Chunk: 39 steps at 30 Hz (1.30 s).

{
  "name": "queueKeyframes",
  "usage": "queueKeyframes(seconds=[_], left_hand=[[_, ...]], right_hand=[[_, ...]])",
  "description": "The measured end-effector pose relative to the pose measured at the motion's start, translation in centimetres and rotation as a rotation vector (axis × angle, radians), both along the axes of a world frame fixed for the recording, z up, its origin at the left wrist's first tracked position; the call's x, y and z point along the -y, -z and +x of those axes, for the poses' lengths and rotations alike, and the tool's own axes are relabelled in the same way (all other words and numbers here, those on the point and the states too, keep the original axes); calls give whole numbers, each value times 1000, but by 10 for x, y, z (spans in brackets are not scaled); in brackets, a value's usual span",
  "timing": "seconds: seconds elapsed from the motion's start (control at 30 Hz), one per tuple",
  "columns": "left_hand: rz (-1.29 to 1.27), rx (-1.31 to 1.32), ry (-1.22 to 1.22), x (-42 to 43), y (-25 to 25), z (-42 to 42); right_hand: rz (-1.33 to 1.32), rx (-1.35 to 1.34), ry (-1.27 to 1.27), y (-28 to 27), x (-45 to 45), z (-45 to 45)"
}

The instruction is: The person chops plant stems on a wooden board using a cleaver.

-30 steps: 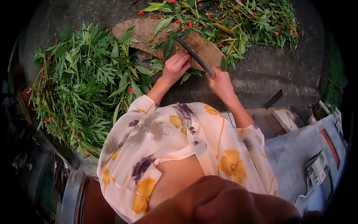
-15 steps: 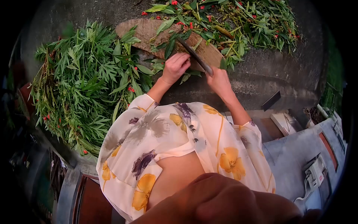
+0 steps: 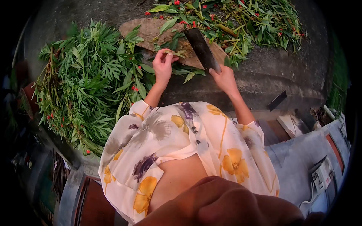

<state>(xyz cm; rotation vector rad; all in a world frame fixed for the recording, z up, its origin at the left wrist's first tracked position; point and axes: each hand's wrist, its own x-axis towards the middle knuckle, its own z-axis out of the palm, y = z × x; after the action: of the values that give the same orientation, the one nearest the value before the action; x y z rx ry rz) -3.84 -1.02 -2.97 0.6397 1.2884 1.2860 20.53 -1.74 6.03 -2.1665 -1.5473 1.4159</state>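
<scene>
My right hand (image 3: 225, 80) grips a dark, broad-bladed knife (image 3: 201, 48) near its lower end, the flat of the blade turned up toward me over the wooden board (image 3: 215, 54). To its left, my left hand (image 3: 163, 67) pinches a short piece of green stem (image 3: 175, 54) between thumb and fingertips, above the board's near edge. A few loose leaves (image 3: 169, 25) lie on the board. Beside my left hand is a big heap of leafy stalks (image 3: 88, 81) with small red flowers. Past the knife spreads a pile of leaves and stem pieces (image 3: 245, 34), also dotted with red.
Board and greens rest on a dark, rough stone-like surface (image 3: 264, 71) with a raised near edge. A flat dark strip (image 3: 277, 100) sits by that edge at right. Lower down are a grey floor (image 3: 290, 150) and a white device with a cord (image 3: 322, 175).
My left hand has moved left, away from the blade, with the stem piece now showing in its fingers. The knife has turned from edge-on to showing its broad side.
</scene>
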Motion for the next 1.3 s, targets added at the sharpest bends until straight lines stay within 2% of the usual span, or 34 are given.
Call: queueKeyframes(seconds=[0.23, 0.4, 0.5, 0.57, 0.67, 0.8, 0.87, 0.9, 0.97, 1.1, 1.17, 1.2, 1.27, 1.3], left_hand=[[-112, 200, 100, -21, -12, 2], [-217, 351, 155, -35, -18, 9], [-203, 246, 218, -36, -12, 12], [-82, 47, 251, -36, -9, 12], [44, -48, 264, -35, -6, 10], [16, -17, 245, -34, -1, 12], [66, -274, 297, -32, 0, 13], [65, -272, 300, -31, -1, 12], [141, -608, 382, -29, -3, 10], [70, -485, 329, -29, -10, 14], [-113, -610, 436, -36, -21, 12], [-116, -610, 433, -37, -16, 10], [134, -765, 443, -42, -2, 5], [130, -766, 439, -43, 0, 5]], right_hand=[[144, -116, 144, 3, 23, 11], [112, -168, 219, 5, 32, 22], [123, -175, 245, 9, 32, 23], [141, -175, 253, 10, 31, 22], [65, -236, 337, 10, 26, 19], [131, -189, 254, 11, 22, 21], [166, -136, 212, 6, 21, 19], [147, -119, 184, 4, 22, 18], [127, -100, 158, -1, 23, 15], [111, -64, 91, -10, 25, 11], [94, -55, 66, -12, 27, 10], [91, -30, 30, -12, 27, 11], [87, -6, -9, -12, 28, 14], [83, 5, -42, -11, 29, 16]])
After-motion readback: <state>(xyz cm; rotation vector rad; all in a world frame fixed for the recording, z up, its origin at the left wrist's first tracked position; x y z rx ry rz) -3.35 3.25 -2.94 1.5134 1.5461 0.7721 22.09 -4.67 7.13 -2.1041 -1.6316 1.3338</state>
